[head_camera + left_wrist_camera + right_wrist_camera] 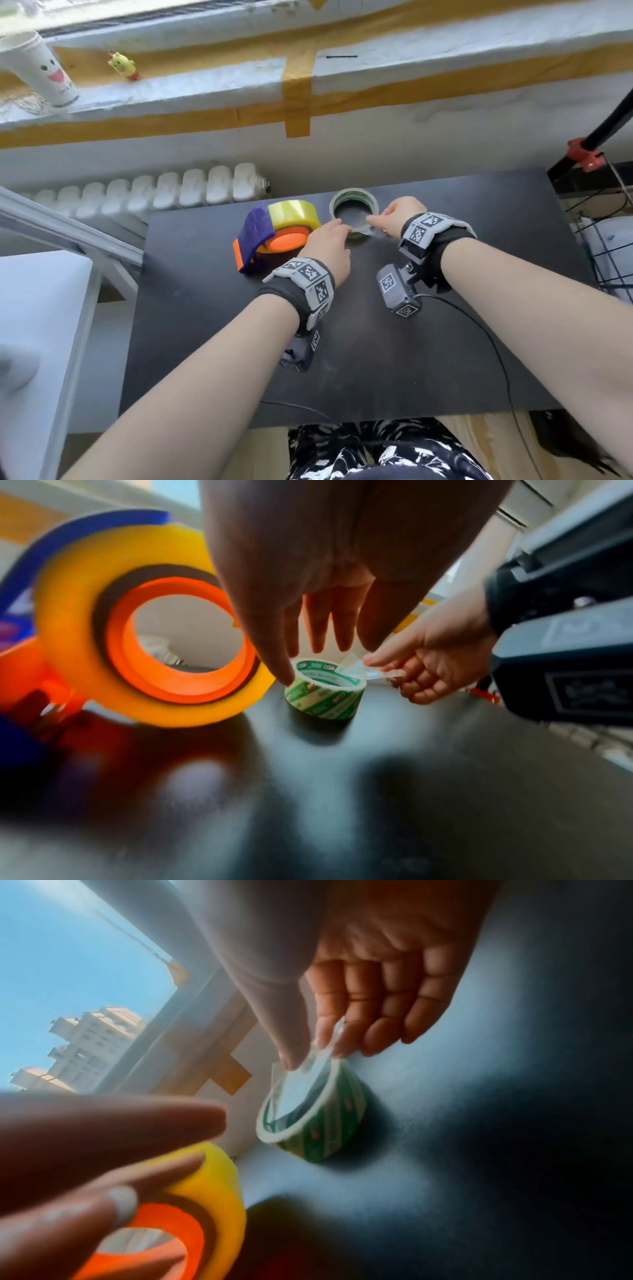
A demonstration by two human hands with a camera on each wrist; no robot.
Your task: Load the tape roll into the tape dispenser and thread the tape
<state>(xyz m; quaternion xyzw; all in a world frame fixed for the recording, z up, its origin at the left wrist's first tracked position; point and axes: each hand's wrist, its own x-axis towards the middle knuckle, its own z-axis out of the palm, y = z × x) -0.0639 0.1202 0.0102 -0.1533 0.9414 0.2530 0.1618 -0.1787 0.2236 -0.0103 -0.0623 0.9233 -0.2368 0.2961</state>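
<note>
1. A green-and-white tape roll (354, 208) is lying flat on the dark worktop (376, 342), toward its far edge, with its open core facing up.
2. The right hand (399, 214) is pinching the loose clear tape end (368, 672) between thumb and forefinger, just above the right rim of the roll; its other fingers are hanging loosely curled below.
3. The left hand (327, 245) is reaching over the near-left rim of the same roll with its fingers straight and slightly spread, gripping nothing. In the left wrist view 1 fingertip seems to be touching the rim; the blur makes this hard to confirm.
4. The tape dispenser (255, 240), purple with orange parts, is sitting on the worktop just left of the green roll. It is carrying a yellow tape roll (294, 214) on an orange hub (181, 647).
5. On the sill beyond the worktop, far left, a white paper cup (41, 70) and a small yellow figure (123, 65) are standing. A white radiator (154, 193) is showing below the sill.
</note>
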